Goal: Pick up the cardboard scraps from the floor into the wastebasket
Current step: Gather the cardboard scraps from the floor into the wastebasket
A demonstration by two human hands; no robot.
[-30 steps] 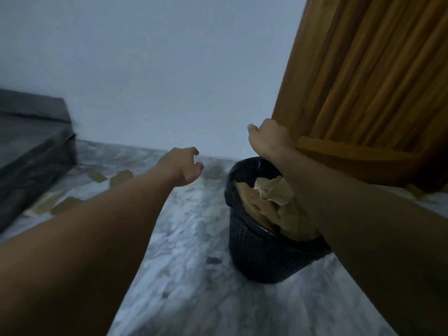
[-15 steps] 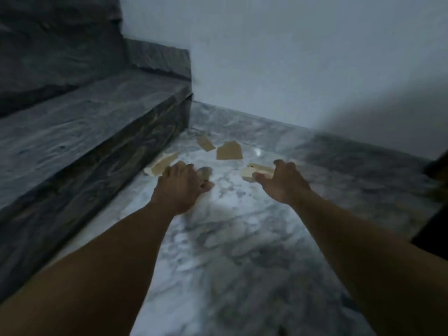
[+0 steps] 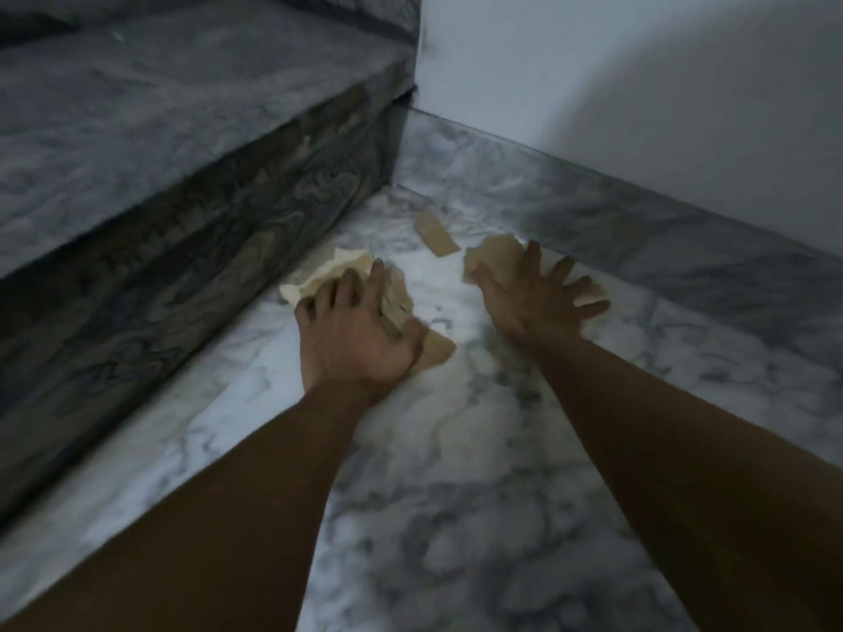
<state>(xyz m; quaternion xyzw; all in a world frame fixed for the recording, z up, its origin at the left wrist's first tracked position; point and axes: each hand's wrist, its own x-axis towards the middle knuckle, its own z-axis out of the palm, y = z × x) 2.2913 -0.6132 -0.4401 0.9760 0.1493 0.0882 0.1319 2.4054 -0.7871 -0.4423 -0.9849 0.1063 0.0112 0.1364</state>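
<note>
Both hands were pressed down flat on the marble floor point(image 3: 456, 517), up near the corner where the dark stone step point(image 3: 205, 221) meets the white wall point(image 3: 638, 84). The left hand point(image 3: 360, 330) was spread, fingers apart, over a crumpled bunch of cardboard scraps point(image 3: 337, 269) right along the foot of the step, nothing actually gripped yet. The right hand point(image 3: 529, 298) was splayed wide over a second scrap point(image 3: 492, 257), with another pale bit point(image 3: 590, 294) peeking out under its fingertips near the wall's edge. One more small brown scrap point(image 3: 435, 232) was left lying loose between them, closer to the corner, untouched. Pretty blurry overall.
</note>
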